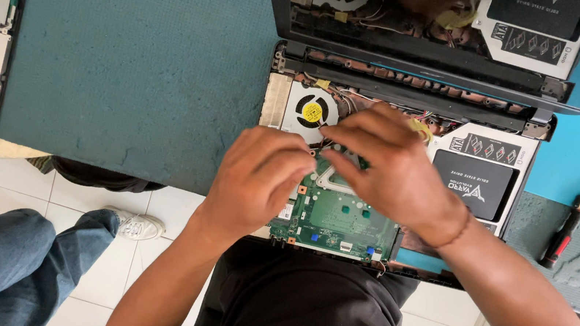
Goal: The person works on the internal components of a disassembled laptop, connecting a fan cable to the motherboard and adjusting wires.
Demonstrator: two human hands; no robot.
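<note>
Both hands' fingers pinch together on wires above the green board (334,220) in the opened laptop shell (277,102)

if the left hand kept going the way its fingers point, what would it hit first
Most likely the right hand: the left hand points up and to the right over the green circuit board, and its fingertips nearly meet the right hand's fingers. Beyond those lies the cooling fan, though depth is hard to judge.
</note>
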